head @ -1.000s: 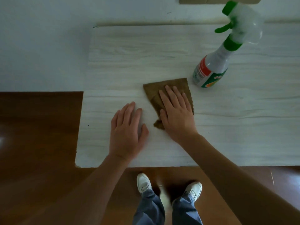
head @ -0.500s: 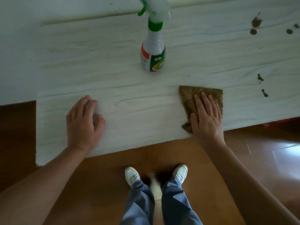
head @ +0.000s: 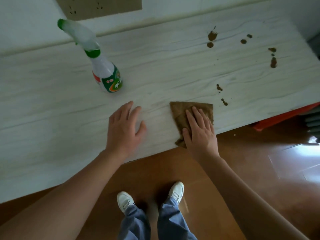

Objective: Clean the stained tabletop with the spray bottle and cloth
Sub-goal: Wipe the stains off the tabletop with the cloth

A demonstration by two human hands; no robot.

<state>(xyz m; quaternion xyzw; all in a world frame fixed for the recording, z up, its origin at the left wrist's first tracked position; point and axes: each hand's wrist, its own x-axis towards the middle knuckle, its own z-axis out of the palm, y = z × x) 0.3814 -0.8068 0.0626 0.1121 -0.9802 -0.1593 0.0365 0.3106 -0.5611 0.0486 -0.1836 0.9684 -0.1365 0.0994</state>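
A white wood-grain tabletop (head: 173,70) carries brown stains (head: 212,35) at its far right and smaller spots (head: 224,102) just right of the cloth. A folded brown cloth (head: 180,112) lies near the front edge under my right hand (head: 200,130), which presses flat on it with fingers extended. My left hand (head: 123,129) rests flat on the bare tabletop, fingers apart, holding nothing. A white spray bottle (head: 105,73) with green trigger head and green label stands upright behind my left hand, untouched.
A brown panel (head: 98,6) leans on the white wall behind the table. A red object (head: 280,118) sits under the table's right end. Brown glossy floor, my white shoes (head: 124,201) and blue trousers are below the front edge.
My right hand has slid the cloth rightwards along the table toward the stains. My left hand has followed to the right and sits closer to the cloth. The bottle has stayed in place.
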